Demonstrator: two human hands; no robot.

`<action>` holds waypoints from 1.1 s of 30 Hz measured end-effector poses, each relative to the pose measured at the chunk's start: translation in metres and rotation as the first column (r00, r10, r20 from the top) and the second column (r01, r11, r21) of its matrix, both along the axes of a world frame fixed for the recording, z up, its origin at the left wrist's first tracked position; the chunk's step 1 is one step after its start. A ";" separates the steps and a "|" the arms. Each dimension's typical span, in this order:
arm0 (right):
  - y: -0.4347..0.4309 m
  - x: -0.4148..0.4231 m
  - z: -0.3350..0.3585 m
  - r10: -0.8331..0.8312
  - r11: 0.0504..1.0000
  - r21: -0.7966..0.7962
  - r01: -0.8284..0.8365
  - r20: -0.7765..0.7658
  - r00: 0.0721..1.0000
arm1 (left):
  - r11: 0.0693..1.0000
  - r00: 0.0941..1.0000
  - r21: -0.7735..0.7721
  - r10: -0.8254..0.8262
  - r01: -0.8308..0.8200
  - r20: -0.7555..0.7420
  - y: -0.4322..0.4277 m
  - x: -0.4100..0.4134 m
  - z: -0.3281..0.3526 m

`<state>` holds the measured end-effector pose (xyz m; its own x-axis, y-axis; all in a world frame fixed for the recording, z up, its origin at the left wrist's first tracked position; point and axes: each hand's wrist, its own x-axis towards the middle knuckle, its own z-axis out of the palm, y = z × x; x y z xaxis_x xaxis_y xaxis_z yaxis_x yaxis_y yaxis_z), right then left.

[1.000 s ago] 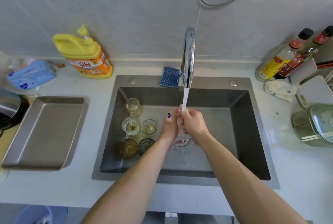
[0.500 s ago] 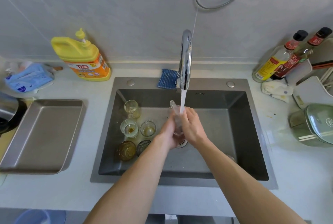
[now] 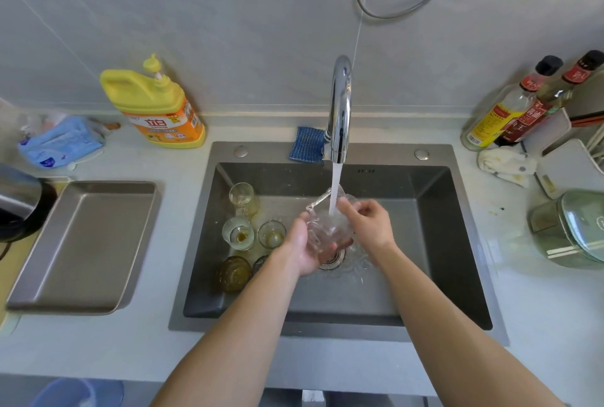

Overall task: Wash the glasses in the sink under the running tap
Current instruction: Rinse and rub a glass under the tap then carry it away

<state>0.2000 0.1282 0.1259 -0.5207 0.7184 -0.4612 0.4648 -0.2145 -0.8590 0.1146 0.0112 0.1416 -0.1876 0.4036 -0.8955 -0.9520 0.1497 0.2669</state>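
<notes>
Water runs from the chrome tap [image 3: 340,112] into a clear glass [image 3: 328,226] held tilted over the drain of the dark sink [image 3: 425,275]. My left hand [image 3: 305,249] cups the glass from below, fingers curled round it. My right hand [image 3: 366,223] grips its right side and rim, partly under the stream. Several more glasses stand at the sink's left: a stemmed one [image 3: 242,197], a ribbed one [image 3: 238,233], a small clear one [image 3: 271,235] and an amber one [image 3: 233,272]. Another is mostly hidden behind my left wrist.
A metal tray [image 3: 81,243] lies on the counter left of the sink. A yellow detergent bottle [image 3: 157,105] and a blue cloth [image 3: 307,145] are at the back. Sauce bottles [image 3: 510,112], a rag [image 3: 503,164] and a lidded green pot [image 3: 572,230] are on the right.
The glass has been turned mouth-up into the stream and now fills with water. My left hand has shifted underneath it and my right hand has moved to its right side.
</notes>
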 end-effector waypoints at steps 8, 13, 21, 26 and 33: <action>-0.014 0.008 0.008 0.245 0.964 0.120 -0.235 -0.071 0.967 | 0.977 0.976 -0.089 0.186 -0.196 -0.112 0.004 0.002 -0.002; -0.033 0.010 0.008 0.112 0.957 0.276 -0.086 -0.080 0.990 | 0.964 0.967 -0.127 0.243 -0.233 0.074 0.007 0.007 0.005; -0.037 0.000 0.018 -0.031 0.993 -0.115 0.011 -0.175 0.984 | 0.998 1.000 -0.066 0.005 -0.004 0.027 0.003 0.010 0.001; -0.029 -0.008 0.013 0.081 0.997 0.019 -0.080 -0.033 0.996 | 0.981 0.977 -0.177 -0.112 0.080 -0.181 0.010 0.008 -0.007; -0.029 -0.015 0.012 0.084 0.996 -0.038 -0.085 -0.016 0.996 | 0.988 0.972 -0.105 -0.130 0.111 -0.196 0.009 0.004 0.003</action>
